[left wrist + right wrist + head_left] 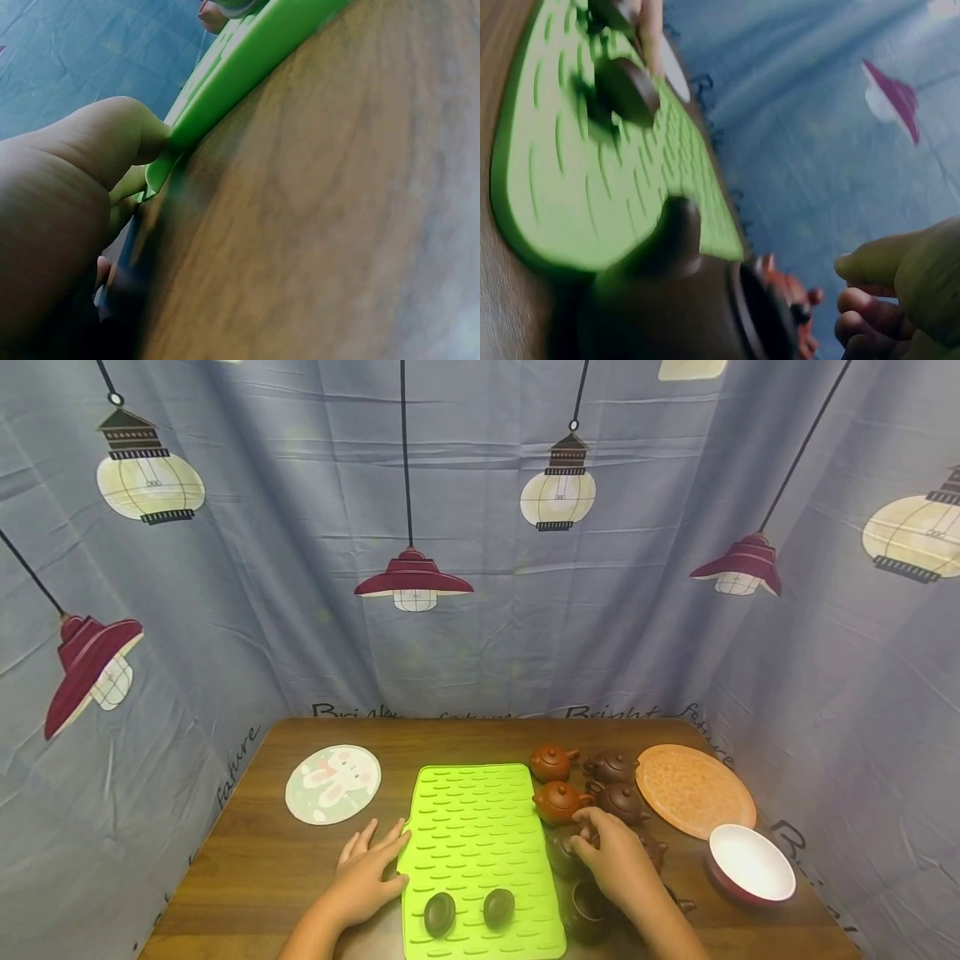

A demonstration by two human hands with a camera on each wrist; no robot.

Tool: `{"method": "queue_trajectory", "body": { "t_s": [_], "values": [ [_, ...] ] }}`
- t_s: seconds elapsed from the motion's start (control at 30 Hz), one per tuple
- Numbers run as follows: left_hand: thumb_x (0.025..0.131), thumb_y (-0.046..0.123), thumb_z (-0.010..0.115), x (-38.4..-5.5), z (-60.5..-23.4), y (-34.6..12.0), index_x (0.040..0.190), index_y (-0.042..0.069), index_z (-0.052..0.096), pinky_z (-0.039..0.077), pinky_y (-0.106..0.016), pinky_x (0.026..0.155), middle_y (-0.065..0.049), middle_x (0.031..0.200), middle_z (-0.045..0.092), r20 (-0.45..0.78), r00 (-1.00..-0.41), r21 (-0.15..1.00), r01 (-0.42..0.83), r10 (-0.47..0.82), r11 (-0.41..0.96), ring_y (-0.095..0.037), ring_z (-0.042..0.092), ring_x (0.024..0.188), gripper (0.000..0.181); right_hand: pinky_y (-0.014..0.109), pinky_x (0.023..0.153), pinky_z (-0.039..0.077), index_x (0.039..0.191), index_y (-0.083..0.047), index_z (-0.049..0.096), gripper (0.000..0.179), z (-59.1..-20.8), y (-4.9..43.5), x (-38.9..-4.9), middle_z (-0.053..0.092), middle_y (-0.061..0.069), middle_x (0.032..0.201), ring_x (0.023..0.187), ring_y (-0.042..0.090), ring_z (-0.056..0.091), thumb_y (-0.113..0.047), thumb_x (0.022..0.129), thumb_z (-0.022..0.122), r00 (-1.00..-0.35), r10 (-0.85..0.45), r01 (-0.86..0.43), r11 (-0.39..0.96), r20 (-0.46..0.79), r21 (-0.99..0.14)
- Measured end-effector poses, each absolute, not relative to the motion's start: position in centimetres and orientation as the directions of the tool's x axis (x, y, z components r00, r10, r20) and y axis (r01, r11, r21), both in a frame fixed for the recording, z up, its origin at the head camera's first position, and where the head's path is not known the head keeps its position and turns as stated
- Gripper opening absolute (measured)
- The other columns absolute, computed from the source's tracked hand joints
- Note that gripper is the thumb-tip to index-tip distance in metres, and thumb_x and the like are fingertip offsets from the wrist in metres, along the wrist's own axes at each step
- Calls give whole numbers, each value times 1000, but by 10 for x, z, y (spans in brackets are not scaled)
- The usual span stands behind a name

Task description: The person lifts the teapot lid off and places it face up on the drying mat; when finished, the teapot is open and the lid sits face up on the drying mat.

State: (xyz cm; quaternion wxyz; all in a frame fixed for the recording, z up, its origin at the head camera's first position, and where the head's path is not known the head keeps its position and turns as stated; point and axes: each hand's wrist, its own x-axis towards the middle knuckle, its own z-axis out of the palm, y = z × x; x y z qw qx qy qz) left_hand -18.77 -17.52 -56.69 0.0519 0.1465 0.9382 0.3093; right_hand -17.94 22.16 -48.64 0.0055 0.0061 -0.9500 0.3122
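Note:
My left hand (365,877) lies at the left edge of a bright green ridged mat (480,827), fingers spread, with the thumb against the edge in the left wrist view. Two dark brown teapot lids (439,914) rest on the near part of the mat. Over a dark teapot (564,853) at the mat's right edge is my right hand (615,856), thumb and fingers apart above it. Nearer me, a dark brown teapot without its lid (587,914) shows its open mouth and spout in the right wrist view.
Two reddish-orange teapots (558,802) and several dark ones (619,802) stand along the mat's right side. Farther right are a round orange mat (696,789) and a white-and-red bowl (752,864). A round rabbit-print mat (333,784) lies at the back left.

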Motion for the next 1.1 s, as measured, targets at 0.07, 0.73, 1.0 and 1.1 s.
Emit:
{"method": "queue_trajectory", "body": {
  "t_s": [0.07,0.73,1.0,1.1],
  "values": [
    [96,31,73,-188,-567,-175,157,12,48,-6,-68,124,-5,171,32,-9,-951,598,242,308,764,-47,7,161,68,28,65,45,126,-12,68,32,-491,228,-184,59,-5,90,77,13,52,-18,96,76,-1000,-6,-12,808,12,-589],
    [95,32,74,-188,-570,-176,157,13,48,-5,-68,124,-4,171,33,6,-952,595,248,305,764,-46,9,161,69,22,68,50,105,-17,74,14,-512,236,-186,60,-7,87,80,10,55,-13,92,79,-999,-35,-46,802,30,-595],
    [94,33,74,-189,-572,-177,156,13,49,-4,-68,124,-3,170,33,15,-953,596,251,303,763,-46,9,161,69,27,69,49,105,-21,72,13,-513,240,-189,62,-6,91,81,12,55,-15,94,78,-999,-35,-38,805,16,-592],
    [94,33,74,-189,-574,-176,156,14,49,-4,-68,124,-3,170,33,16,-954,594,250,300,764,-46,9,161,70,31,71,53,107,-22,70,14,-511,242,-189,66,-5,95,83,13,60,-17,96,76,-1000,-26,-25,801,6,-598]
  ]
}}
